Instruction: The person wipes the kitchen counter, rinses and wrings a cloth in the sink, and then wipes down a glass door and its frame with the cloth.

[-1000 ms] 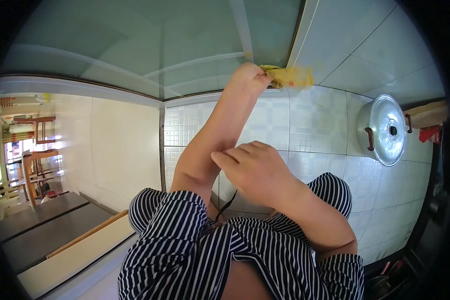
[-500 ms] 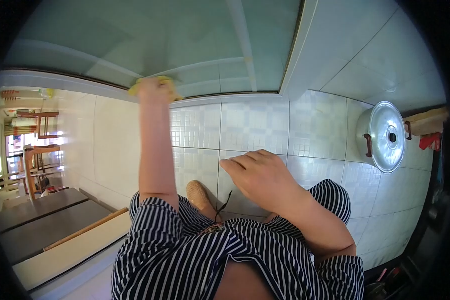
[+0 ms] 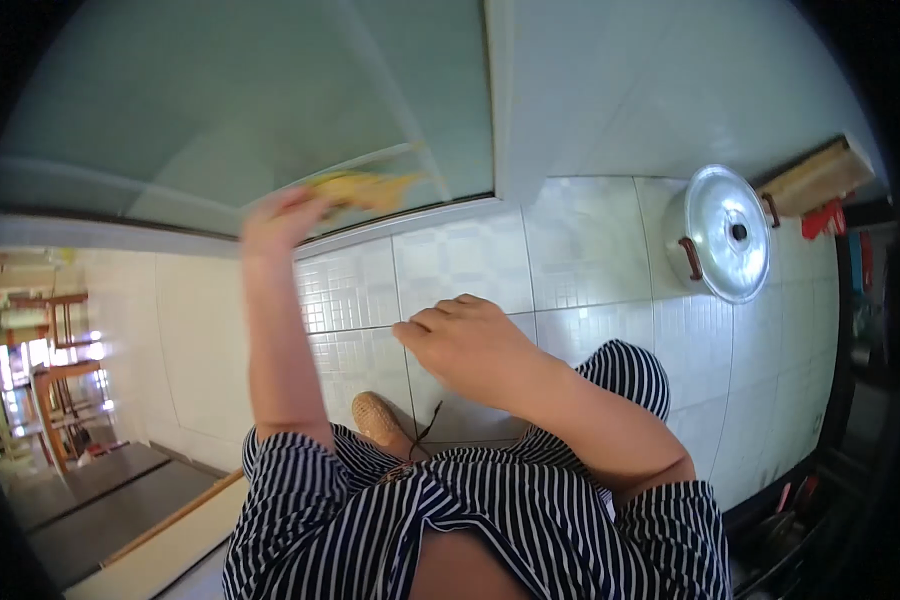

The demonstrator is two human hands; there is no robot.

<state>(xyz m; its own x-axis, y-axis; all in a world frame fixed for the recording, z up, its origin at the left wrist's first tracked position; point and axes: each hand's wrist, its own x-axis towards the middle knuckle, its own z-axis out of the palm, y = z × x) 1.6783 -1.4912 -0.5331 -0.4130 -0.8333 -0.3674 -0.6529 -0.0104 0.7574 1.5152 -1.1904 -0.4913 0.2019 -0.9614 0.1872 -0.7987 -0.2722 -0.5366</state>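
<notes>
My left hand (image 3: 282,218), blurred by motion, grips a yellow cloth (image 3: 370,190) at the lower part of a glass door panel (image 3: 240,110). The cloth spreads out to the right of my fingers, just above the panel's white bottom rail (image 3: 410,217). Whether it presses flat on the glass I cannot tell. My right hand (image 3: 470,345) hangs in front of my body over the tiled floor, back upward and fingers curled in. Nothing shows in it, though its palm is hidden.
A lidded metal pot (image 3: 725,235) stands on the floor tiles to the right, beside a wooden board (image 3: 820,178) and a red item (image 3: 823,218). Dark shelving (image 3: 875,340) lines the far right. Wooden chairs (image 3: 55,390) appear through the doorway at left.
The cloth has gone from bunched under my left hand at the bottom rail to spread rightward over the panel's lower part. The view has shifted, and my right hand stays curled.
</notes>
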